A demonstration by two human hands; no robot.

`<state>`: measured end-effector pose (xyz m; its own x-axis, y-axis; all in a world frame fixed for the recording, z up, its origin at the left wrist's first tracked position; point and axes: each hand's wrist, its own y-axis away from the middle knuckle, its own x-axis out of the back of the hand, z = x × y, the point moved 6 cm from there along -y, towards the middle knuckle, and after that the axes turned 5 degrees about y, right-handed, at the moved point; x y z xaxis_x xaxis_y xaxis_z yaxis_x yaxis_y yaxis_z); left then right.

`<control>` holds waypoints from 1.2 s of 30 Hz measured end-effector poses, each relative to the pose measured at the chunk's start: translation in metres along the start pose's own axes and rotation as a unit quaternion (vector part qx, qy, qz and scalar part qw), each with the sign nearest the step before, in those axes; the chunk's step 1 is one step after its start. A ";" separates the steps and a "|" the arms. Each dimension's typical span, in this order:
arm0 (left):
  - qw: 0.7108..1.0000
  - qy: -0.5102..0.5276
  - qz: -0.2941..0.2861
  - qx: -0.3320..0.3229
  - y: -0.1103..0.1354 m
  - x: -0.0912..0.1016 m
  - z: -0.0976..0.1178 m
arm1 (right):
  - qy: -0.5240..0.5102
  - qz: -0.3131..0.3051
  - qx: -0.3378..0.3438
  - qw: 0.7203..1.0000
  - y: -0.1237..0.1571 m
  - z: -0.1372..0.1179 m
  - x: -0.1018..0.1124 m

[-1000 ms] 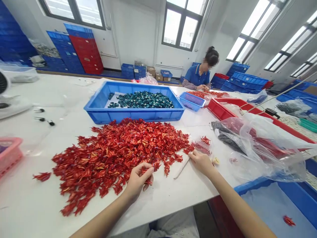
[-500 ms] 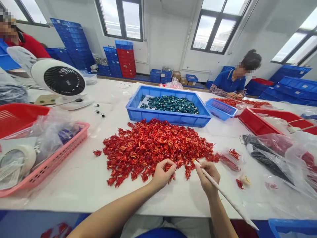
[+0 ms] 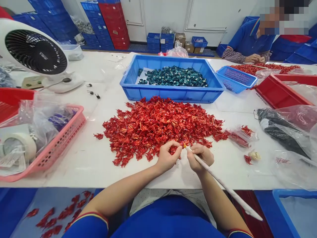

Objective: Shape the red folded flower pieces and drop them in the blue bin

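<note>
My right hand [image 3: 200,157] is closed round a long white stick [image 3: 223,181], thin like a brush or tool handle, with a yellowish tip that points toward my left hand. My left hand [image 3: 169,154] pinches a small red piece [image 3: 182,145], mostly hidden by the fingers, right by the stick's tip. Whether tip and piece touch, I cannot tell. Just beyond both hands spreads a large heap of small red, pointed pieces [image 3: 158,127] on the white table [image 3: 99,168].
Behind the heap stands a blue tray [image 3: 173,94] of dark green pieces. A pink basket [image 3: 61,135] and white fan [image 3: 37,49] are at left. Plastic bags [image 3: 284,132], a red tray [image 3: 279,89] and a small blue basket [image 3: 236,79] lie right. A co-worker [image 3: 252,43] sits across.
My view has tilted downward. My hands have come closer together, bringing the stick's tip up to the red piece in my left fingers.
</note>
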<state>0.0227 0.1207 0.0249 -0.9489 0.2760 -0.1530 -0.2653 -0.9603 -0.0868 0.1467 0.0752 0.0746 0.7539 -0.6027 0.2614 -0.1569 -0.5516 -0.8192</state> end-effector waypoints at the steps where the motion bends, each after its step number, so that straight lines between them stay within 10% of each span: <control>1: 0.999 -0.029 0.007 -0.033 0.000 0.001 0.003 | 0.008 -0.004 0.009 1.000 -0.001 -0.002 -0.002; 8: 0.981 -0.116 0.021 -0.151 0.003 0.002 0.013 | 0.049 -0.005 0.060 0.997 -0.003 -0.011 -0.008; 36: 0.995 -0.081 0.036 -0.045 0.003 0.005 0.012 | 0.059 -0.030 0.050 0.997 -0.004 -0.013 -0.008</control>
<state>0.0152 0.1191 0.0360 -0.9817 0.1902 -0.0021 -0.1871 -0.9675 -0.1702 0.1325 0.0746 0.0820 0.6792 -0.6369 0.3648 -0.0454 -0.5325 -0.8452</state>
